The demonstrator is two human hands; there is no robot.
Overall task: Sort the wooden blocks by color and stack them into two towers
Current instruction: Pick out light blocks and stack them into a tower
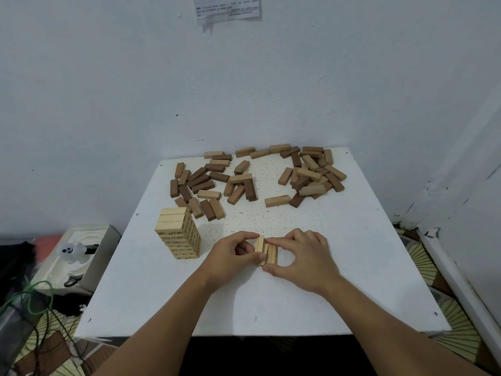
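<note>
Left hand (230, 253): pinches three pale blocks (266, 252), set side by side.
Right hand (301, 256): pinches same blocks.
Pale tower (179, 233): dark side markings, unreadable.
Wall paper (227, 8): print illegible.

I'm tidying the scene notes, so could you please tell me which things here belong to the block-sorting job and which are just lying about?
Part of the job:
- light tower
- three light blocks held between left hand and right hand
- loose blocks
- table

Just lying about:
- paper notice on the wall
- green cable
- white tray
</note>
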